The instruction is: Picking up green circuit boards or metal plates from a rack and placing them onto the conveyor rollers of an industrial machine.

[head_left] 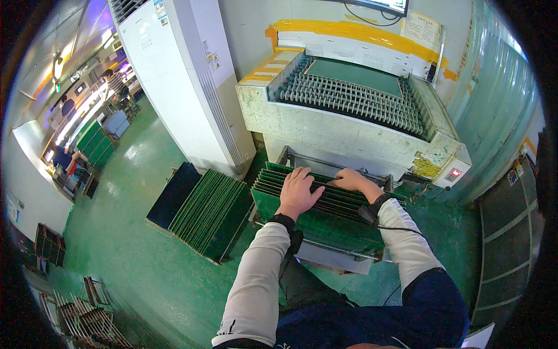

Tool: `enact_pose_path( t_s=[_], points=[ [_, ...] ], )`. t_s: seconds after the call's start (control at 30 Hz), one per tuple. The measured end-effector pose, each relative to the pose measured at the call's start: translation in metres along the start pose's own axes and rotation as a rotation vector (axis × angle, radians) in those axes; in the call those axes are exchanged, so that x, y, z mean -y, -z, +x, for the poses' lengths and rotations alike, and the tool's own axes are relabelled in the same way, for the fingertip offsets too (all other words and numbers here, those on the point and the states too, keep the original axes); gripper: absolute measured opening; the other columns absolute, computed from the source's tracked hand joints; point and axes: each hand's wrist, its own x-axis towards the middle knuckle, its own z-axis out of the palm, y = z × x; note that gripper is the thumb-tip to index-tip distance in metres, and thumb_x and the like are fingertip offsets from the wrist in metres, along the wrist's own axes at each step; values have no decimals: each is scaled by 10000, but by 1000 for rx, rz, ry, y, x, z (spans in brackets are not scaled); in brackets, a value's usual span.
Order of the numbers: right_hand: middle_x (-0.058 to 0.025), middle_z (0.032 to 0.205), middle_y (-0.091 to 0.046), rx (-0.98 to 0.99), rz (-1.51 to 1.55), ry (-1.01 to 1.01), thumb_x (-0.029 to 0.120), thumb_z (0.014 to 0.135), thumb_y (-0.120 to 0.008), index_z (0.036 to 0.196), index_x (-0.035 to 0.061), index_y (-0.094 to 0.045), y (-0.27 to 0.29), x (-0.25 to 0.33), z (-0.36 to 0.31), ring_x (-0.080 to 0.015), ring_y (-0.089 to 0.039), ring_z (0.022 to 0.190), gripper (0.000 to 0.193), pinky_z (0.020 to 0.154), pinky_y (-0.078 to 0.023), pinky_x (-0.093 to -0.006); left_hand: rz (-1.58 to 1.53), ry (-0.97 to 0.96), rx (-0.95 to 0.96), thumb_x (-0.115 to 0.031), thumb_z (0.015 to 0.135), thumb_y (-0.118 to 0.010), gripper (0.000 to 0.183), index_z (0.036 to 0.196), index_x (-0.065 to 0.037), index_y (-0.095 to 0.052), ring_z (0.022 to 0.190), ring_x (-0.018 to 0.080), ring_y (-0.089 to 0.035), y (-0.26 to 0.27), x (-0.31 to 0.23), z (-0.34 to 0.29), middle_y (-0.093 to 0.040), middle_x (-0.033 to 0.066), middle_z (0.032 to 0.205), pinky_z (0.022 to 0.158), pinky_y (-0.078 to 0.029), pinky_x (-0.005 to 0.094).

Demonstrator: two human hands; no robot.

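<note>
Several thin green panels [314, 216], like circuit boards, stand on edge side by side in a rack [337, 251] in front of me. My left hand [298, 193] lies over their upper edges toward the left, fingers apart and thumb out to the right. Farther right, my right hand [352, 181] has its fingers bent together at a panel's top edge; its fingertips are partly hidden. Beyond the rack is a pale machine [343, 125] with rows of rollers. On these rollers a flat green panel [354, 78] lies toward the back.
To the left, a second rack of upright green panels [209, 212] stands on the green floor beside a dark panel [174, 195]. A tall white cabinet [180, 87] rises behind it. Dark framed screens [511, 244] lean at the right. People sit at a far-left bench.
</note>
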Motion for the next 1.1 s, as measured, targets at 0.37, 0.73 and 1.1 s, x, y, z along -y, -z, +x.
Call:
enact_pose_path(
  t_s=[0.37, 0.73, 1.1],
  points=[
    [-243, 947, -740, 12, 0, -34, 603, 902, -704, 1012, 17, -774, 0, 3, 1, -398, -705, 856, 600, 773, -538, -459, 0, -6, -28, -450, 884, -747, 453, 1061, -32, -750, 1374, 351, -497, -1, 0, 0, -606, 153, 1406, 1148, -400, 479],
    [-245, 896, -731, -6, 15, -2, 609, 899, -701, 988, 18, -773, 0, 3, -1, -390, -691, 795, 603, 750, -534, -452, -2, -7, -38, -439, 875, -753, 443, 1043, -29, -750, 1377, 340, -494, -1, 0, -1, -605, 156, 1404, 1153, -394, 467],
    [-226, 830, -727, 44, 72, -15, 575, 874, -734, 958, 2, -767, 6, -4, 2, -325, -673, 730, 581, 708, -517, -444, 3, 0, -37, -427, 867, -755, 387, 938, -48, -719, 1211, 325, -561, 8, -5, -1, -650, 131, 1177, 1045, -441, 469]
  ],
)
